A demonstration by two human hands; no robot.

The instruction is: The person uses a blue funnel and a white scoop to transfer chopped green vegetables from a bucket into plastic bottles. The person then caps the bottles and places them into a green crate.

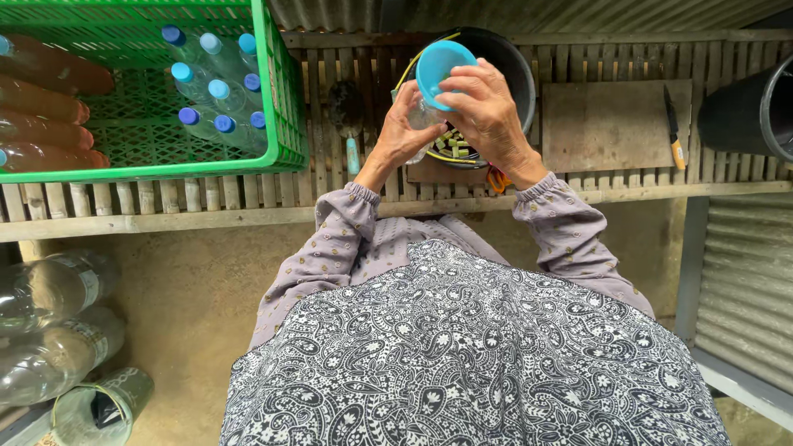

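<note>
My left hand (398, 132) grips a clear plastic bottle (421, 120) from the side, over the slatted wooden bench. My right hand (487, 111) holds a light blue funnel (439, 70) on top of the bottle's mouth. Both hands hover above a black bucket (514, 70) at the back of the bench; cut green pieces (453, 144) lie in a container just under the hands. Most of the bottle is hidden by my fingers.
A green crate (281, 107) at the left holds several blue-capped bottles (216, 91) and brownish filled ones (41, 99). A brush (347, 116), a wooden board (615, 124), a knife (673, 128) and another black bucket (747, 111) lie on the bench. Large empty bottles (49, 322) lie on the floor.
</note>
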